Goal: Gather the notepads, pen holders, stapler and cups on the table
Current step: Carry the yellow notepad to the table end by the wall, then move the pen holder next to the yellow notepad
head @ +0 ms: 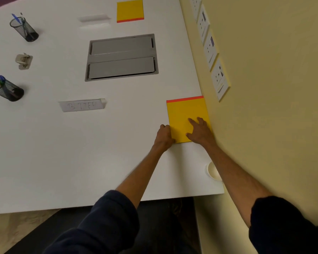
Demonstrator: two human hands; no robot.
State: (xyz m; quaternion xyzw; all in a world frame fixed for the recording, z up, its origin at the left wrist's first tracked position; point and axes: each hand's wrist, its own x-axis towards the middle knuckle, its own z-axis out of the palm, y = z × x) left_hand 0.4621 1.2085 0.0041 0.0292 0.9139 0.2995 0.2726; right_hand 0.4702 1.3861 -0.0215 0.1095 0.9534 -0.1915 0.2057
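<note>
The big white surface (81,153) fills most of the view, with a grey metal hatch (121,57) set into it in the upper middle. In the lower right of the frame, tight against the surface's right edge by the wall, lies a square yellow notepad (184,110) with an orange strip. Both hands are on its near end, so the pad runs away from them toward the top of the frame, with the orange strip farthest.

The right hand (199,132) lies flat on top, fingers straight, pressing down and holding nothing. The left hand (163,136) has its fingers curled at the pad's left edge. Its grip looks closed on that edge, but the fingertips are hidden.

I think the pad has to go left, because the rest is that way: a second yellow notepad (130,10) at the top middle, an upper black mesh pen holder (25,29), a lower black mesh pen holder (6,88), and a small grey stapler (23,61) between them. The left hand is nearer to those.

A white paper cup (212,171) sits at the lower right, half hidden behind the right arm. The frame cuts off the lower holder's rim.
</note>
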